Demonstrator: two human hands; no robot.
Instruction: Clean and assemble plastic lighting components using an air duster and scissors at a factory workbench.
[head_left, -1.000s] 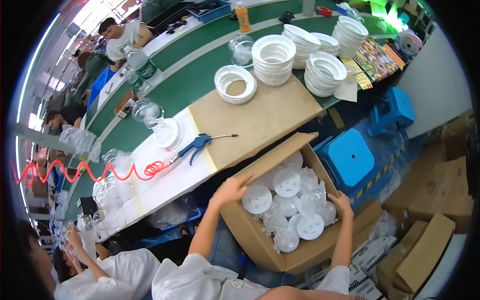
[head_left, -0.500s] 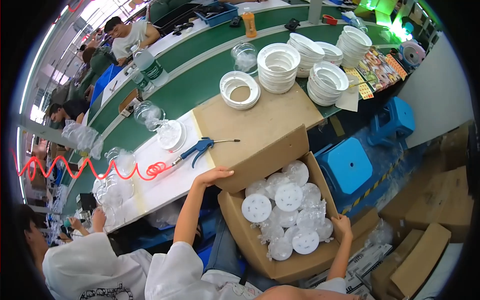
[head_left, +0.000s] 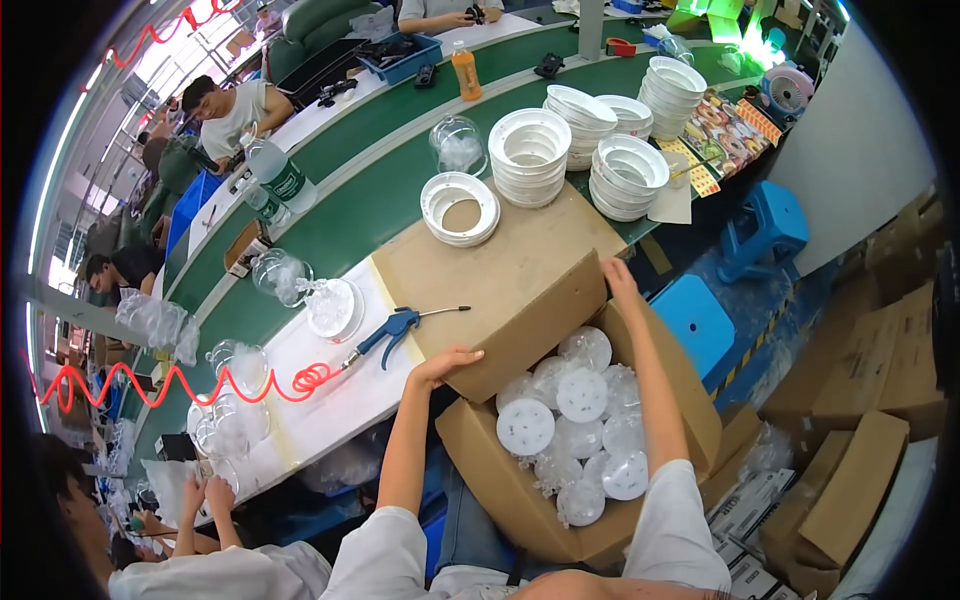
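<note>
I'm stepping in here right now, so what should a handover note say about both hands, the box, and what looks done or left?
Left hand: open, resting on the near end of the raised cardboard flap.
Right hand: gripping the flap's far corner.
Cardboard box: open on the person's lap at the bench edge, full of bagged clear domes with white round bases.
Done: box open, flap up against the bench.
Left: all domes are in the box; none is in hand. Blue air gun lies unused on the bench.

Factory assembly line: green conveyor belt [head_left: 380, 200], stacked white rings [head_left: 528, 155], seated workers.
</note>
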